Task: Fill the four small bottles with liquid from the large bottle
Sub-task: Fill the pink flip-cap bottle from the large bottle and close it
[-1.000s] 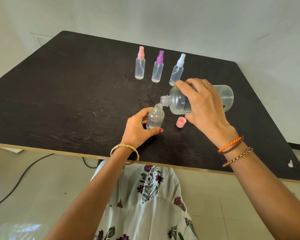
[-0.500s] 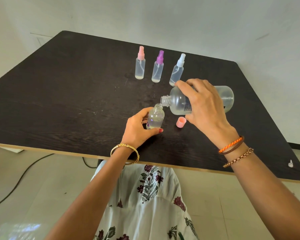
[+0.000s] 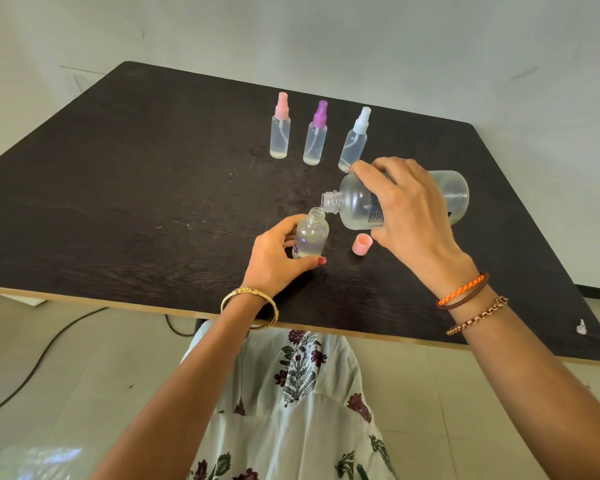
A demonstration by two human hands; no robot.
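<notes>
My right hand (image 3: 409, 216) grips the large clear bottle (image 3: 357, 204), tipped on its side with its open neck over the mouth of a small uncapped bottle (image 3: 310, 235). A thin stream of liquid runs between them. My left hand (image 3: 278, 258) holds the small bottle upright on the dark table (image 3: 136, 188); it has a little liquid at the bottom. Three small spray bottles stand in a row behind: pink-topped (image 3: 280, 128), purple-topped (image 3: 316, 135) and white-topped (image 3: 355, 138), each with a little liquid at the bottom.
A pink cap (image 3: 362, 244) lies on the table just right of the small bottle. A small white piece (image 3: 582, 328) sits near the table's front right corner. A black cable (image 3: 49, 348) runs across the floor at the left.
Both hands and both bottles stay in nearly the same place; the pouring goes on.
</notes>
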